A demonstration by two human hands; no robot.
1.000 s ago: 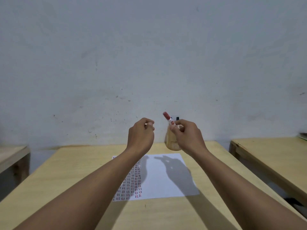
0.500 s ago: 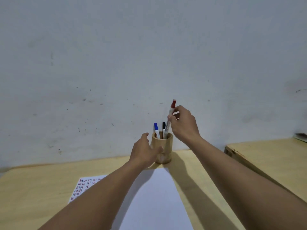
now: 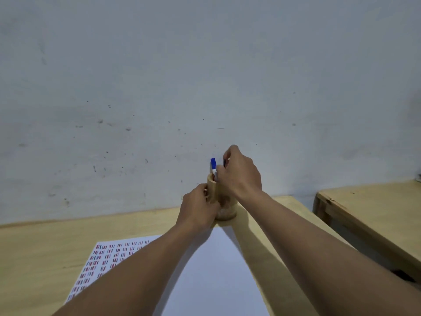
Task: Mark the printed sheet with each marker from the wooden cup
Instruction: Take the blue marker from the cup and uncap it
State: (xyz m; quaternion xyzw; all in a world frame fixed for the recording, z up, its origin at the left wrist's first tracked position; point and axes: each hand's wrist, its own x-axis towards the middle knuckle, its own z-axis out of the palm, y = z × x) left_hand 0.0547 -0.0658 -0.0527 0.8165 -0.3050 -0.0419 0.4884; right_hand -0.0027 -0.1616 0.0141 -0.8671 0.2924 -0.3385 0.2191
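The wooden cup (image 3: 226, 212) stands at the far edge of the table, just beyond the printed sheet (image 3: 216, 270). My left hand (image 3: 198, 208) wraps the cup's left side. My right hand (image 3: 239, 176) is over the cup's mouth, fingers pinched on the dark top of a black marker (image 3: 224, 163). A blue-capped marker (image 3: 213, 164) sticks up from the cup beside those fingers. The red marker is hidden. Rows of small red and blue marks (image 3: 109, 256) cover the sheet's left part; the rest is blank white.
The light wooden table (image 3: 45, 247) butts against a scuffed white wall (image 3: 205, 76). A second wooden table (image 3: 376, 206) stands to the right, across a narrow gap.
My right hand has come down to the cup and the red marker has dropped out of sight. My left hand has closed around the cup. The view has tilted down and nearer.
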